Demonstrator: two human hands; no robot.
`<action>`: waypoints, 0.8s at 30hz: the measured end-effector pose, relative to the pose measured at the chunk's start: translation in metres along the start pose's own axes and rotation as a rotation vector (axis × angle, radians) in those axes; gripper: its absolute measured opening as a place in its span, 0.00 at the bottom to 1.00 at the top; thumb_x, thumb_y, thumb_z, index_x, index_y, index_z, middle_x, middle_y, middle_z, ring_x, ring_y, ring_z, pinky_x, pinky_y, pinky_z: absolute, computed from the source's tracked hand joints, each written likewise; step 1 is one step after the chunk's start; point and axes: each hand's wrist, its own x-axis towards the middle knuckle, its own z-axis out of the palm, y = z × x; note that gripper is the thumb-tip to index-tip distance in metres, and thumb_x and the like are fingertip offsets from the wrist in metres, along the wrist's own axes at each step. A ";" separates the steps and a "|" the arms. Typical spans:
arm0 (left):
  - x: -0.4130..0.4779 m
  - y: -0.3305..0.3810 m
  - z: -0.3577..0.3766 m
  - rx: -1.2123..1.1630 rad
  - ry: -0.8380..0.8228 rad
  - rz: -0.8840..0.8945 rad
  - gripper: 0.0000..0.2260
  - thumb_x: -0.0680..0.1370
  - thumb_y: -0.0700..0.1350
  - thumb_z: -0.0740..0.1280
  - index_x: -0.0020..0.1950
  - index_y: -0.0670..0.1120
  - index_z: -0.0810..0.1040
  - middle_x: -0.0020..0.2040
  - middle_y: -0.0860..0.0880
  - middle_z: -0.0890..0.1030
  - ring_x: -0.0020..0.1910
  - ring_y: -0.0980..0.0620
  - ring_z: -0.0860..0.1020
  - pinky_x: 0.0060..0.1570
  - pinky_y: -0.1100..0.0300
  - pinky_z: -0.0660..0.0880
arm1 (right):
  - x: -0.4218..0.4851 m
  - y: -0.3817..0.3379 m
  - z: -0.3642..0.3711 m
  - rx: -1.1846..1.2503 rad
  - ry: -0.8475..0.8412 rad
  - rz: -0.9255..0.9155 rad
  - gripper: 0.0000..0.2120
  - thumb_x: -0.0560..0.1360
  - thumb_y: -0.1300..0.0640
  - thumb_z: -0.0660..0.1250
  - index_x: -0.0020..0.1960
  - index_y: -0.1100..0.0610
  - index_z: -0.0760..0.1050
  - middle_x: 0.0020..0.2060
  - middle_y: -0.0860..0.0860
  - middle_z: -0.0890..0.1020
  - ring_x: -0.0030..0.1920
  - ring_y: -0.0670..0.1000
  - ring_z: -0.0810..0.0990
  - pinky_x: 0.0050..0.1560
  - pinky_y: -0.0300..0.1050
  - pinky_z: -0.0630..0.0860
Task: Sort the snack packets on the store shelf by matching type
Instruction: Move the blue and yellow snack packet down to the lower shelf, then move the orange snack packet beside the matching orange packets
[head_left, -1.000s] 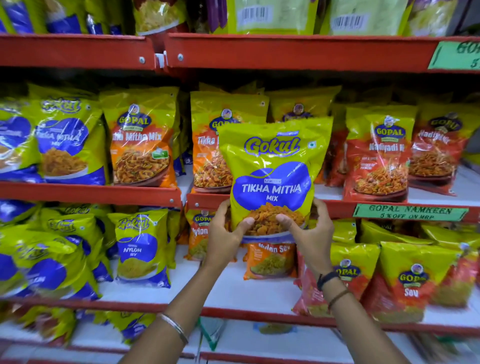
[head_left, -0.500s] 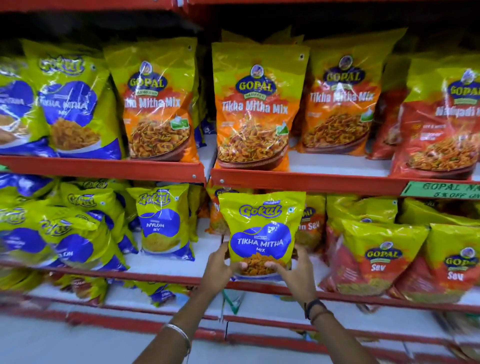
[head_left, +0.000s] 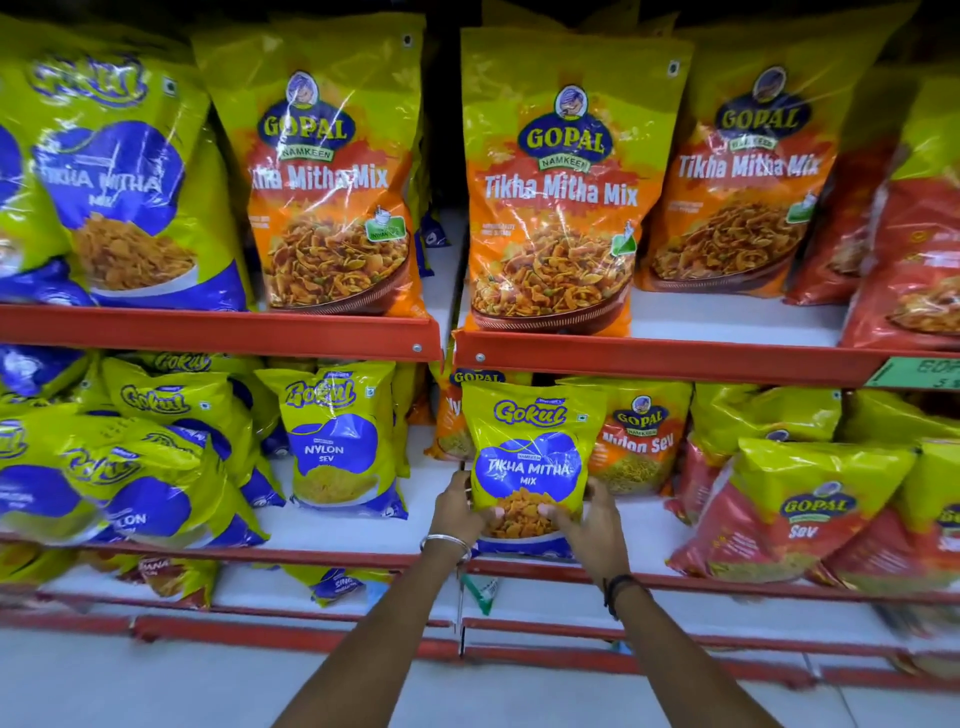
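A green-and-blue Gokul Tikha Mitha Mix packet (head_left: 532, 447) stands upright at the front of the lower shelf (head_left: 332, 555), in front of orange Gopal Nylon Sev packets (head_left: 641, 441). My left hand (head_left: 457, 506) grips its lower left edge and my right hand (head_left: 587, 522) grips its lower right edge, thumbs on the front. A Gokul Nylon Sev packet (head_left: 340, 441) stands to its left. More Gokul packets (head_left: 130, 467) are piled at far left.
The upper shelf (head_left: 223, 325) holds large Gokul Tikha Mitha packets (head_left: 124, 192) at left, Gopal Tikha Mitha Mix packets (head_left: 558, 187) in the middle and red Gopal packets (head_left: 914, 234) at right. Red Gopal Sev packets (head_left: 800, 509) fill the lower right.
Both hands have brought the Gokul Tikha Mitha packet down from in front of the upper shelf to the lower shelf. The camera has moved closer and lower.
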 end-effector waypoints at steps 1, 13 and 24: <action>-0.003 0.001 -0.001 0.012 0.011 0.026 0.28 0.66 0.38 0.77 0.63 0.37 0.71 0.61 0.38 0.78 0.59 0.42 0.77 0.56 0.56 0.73 | -0.003 -0.002 -0.001 -0.073 0.062 -0.005 0.31 0.66 0.46 0.76 0.62 0.56 0.68 0.57 0.52 0.75 0.54 0.51 0.75 0.50 0.48 0.72; -0.020 0.160 -0.180 -0.125 0.637 0.846 0.12 0.77 0.37 0.63 0.60 0.42 0.73 0.57 0.44 0.76 0.59 0.47 0.75 0.62 0.54 0.71 | -0.009 -0.250 0.012 0.336 0.333 -0.659 0.07 0.74 0.56 0.67 0.52 0.52 0.73 0.47 0.52 0.79 0.48 0.49 0.79 0.48 0.41 0.75; 0.046 0.183 -0.283 -0.134 0.166 0.333 0.26 0.74 0.55 0.68 0.68 0.44 0.66 0.58 0.49 0.76 0.60 0.49 0.76 0.58 0.54 0.72 | 0.049 -0.329 0.076 0.052 -0.044 -0.459 0.36 0.71 0.45 0.71 0.72 0.57 0.61 0.67 0.54 0.74 0.67 0.53 0.72 0.64 0.48 0.70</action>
